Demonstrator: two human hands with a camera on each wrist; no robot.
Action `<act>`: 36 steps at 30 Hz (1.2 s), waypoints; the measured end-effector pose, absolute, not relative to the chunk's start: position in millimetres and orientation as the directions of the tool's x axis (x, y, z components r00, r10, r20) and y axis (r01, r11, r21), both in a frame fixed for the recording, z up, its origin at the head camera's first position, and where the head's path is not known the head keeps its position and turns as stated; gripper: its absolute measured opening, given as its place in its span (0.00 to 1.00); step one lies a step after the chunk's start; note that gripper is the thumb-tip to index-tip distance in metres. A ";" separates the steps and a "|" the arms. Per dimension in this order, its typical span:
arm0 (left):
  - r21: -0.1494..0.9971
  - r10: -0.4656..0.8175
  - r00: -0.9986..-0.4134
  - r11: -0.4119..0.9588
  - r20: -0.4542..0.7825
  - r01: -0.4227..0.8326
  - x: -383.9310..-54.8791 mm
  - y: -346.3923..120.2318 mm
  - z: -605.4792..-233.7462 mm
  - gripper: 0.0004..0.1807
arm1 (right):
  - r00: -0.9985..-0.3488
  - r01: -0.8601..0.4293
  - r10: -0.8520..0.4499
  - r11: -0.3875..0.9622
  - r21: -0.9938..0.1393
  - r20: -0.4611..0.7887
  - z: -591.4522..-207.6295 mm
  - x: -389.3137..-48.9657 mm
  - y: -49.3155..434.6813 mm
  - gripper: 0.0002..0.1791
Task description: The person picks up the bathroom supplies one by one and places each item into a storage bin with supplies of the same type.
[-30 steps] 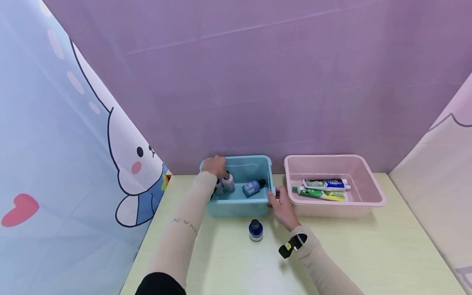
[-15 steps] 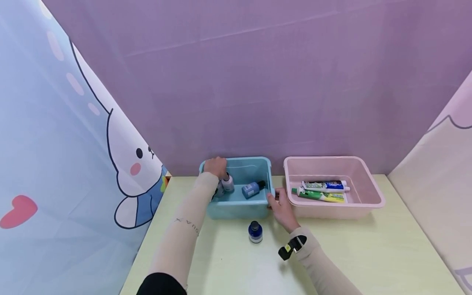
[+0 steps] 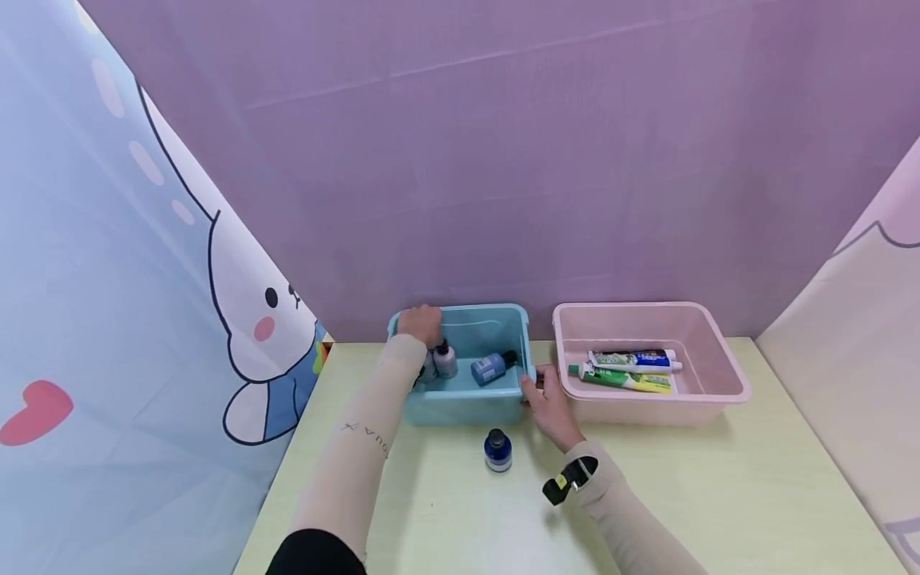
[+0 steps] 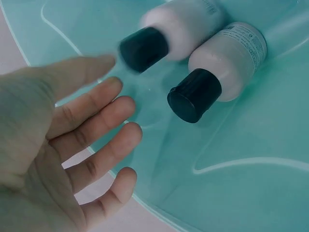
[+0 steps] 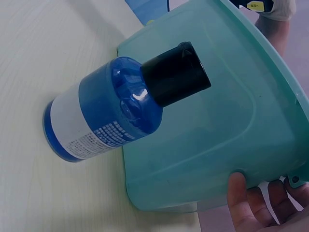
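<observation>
My left hand (image 3: 420, 325) reaches over the left rim of a teal plastic basket (image 3: 463, 411). Its fingers are spread and relaxed in the left wrist view, the thumb close to the black cap of a pale pink bottle (image 4: 181, 26). A second pale bottle (image 4: 229, 63) is beside that one. Farther right in the basket lies a blue bottle (image 3: 490, 368) with a black cap. My right hand (image 3: 552, 407) grips the basket's front right corner, thumb on the outer wall. A dark blue bottle (image 5: 106, 111) with a black cap stands on the table before the basket.
Right of the teal basket, a pink basket (image 3: 647, 409) holds toothpaste tubes (image 3: 625, 378), lying flat. Both baskets are near the table's (image 3: 460, 511) back edge, against a purple cloth (image 3: 503, 160). A printed cloth (image 3: 144, 319) hangs at the left.
Inside the teal basket, the pale bottle by my left hand has settled slightly lower and its cap shows more clearly from under the hand. My right hand stays at the corner.
</observation>
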State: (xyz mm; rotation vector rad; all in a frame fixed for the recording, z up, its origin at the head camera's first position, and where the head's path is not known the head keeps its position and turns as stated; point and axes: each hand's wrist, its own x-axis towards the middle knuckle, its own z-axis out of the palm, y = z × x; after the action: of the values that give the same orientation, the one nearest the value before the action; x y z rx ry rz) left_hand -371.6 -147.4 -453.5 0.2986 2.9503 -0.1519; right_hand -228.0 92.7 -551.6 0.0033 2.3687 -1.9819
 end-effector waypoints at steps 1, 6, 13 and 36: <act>-0.079 0.184 -0.966 0.976 -0.179 0.201 -371.1 -147.8 -453.3 0.07 | -0.998 0.037 -0.034 0.177 -0.983 -0.044 -551.6 -228.2 92.5 0.20; -0.051 0.170 -0.967 0.982 -0.190 0.183 -369.3 -151.3 -452.7 0.06 | -0.998 0.039 -0.042 0.184 -0.982 -0.047 -551.0 -228.7 91.8 0.20; 0.014 0.177 -0.965 0.984 -0.194 0.178 -361.3 -155.9 -436.3 0.10 | -0.999 0.029 -0.028 0.180 -0.983 -0.034 -547.6 -228.9 89.6 0.19; 0.323 0.218 -0.963 0.910 0.161 0.260 -303.1 -166.1 -420.5 0.08 | -0.997 0.061 -0.042 0.183 -0.981 -0.069 -548.5 -227.2 94.9 0.22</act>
State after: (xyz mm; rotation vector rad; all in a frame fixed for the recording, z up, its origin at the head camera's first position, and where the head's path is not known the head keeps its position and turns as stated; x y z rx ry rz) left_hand -303.1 -166.1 -420.5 0.4009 3.1888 0.5667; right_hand -227.2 94.9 -548.5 0.0186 2.3528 -1.9584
